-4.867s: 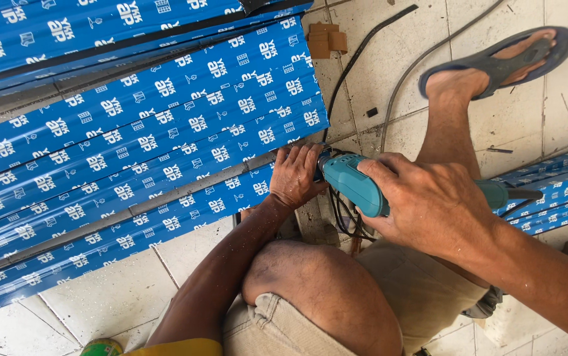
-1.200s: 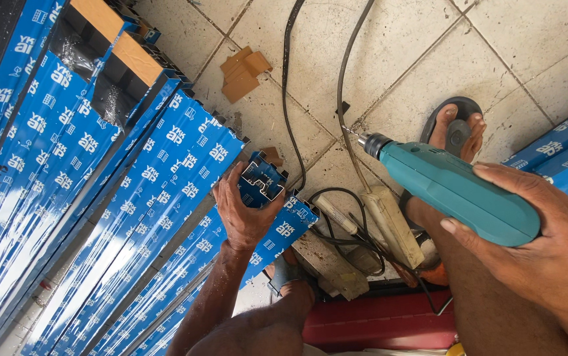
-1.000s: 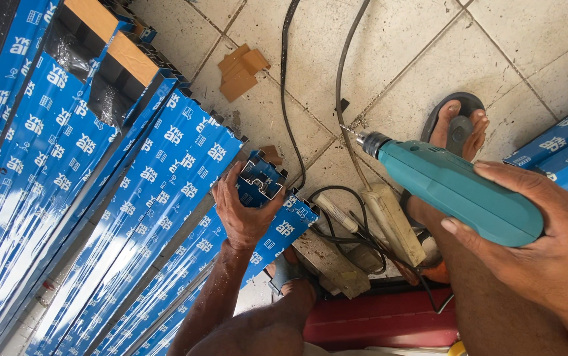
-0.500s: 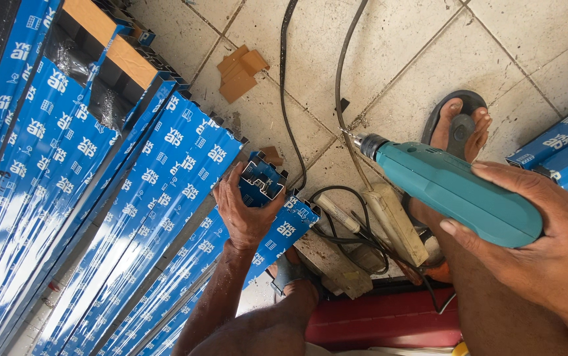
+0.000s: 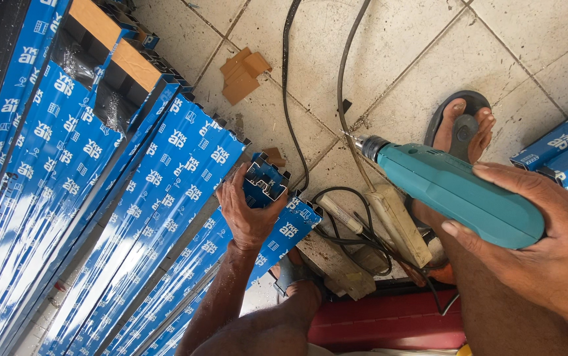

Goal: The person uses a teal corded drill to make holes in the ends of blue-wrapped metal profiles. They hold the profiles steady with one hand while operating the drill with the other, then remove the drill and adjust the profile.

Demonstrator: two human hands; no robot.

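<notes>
My right hand [image 5: 547, 257] grips a teal electric drill [image 5: 455, 191], held up above my leg with its bit pointing left over the tiled floor. My left hand [image 5: 247, 214] is wrapped around the end of one blue-wrapped metal profile [image 5: 267, 181], lifted a little above the stack of like profiles [image 5: 165, 198] that runs diagonally across the left. The profile's hollow end faces the drill, a short gap away.
Black cables [image 5: 290, 99] cross the tiles to a white power strip [image 5: 399, 224]. Brown cardboard scraps [image 5: 244, 72] lie on the floor. My foot in a dark sandal [image 5: 462, 125] is at right, more blue profiles [image 5: 567, 155] beyond it. A red box [image 5: 383, 323] sits below.
Since the earliest frame the drill has come away from the profiles and the view has turned. Over the last second the hands and drill barely moved.
</notes>
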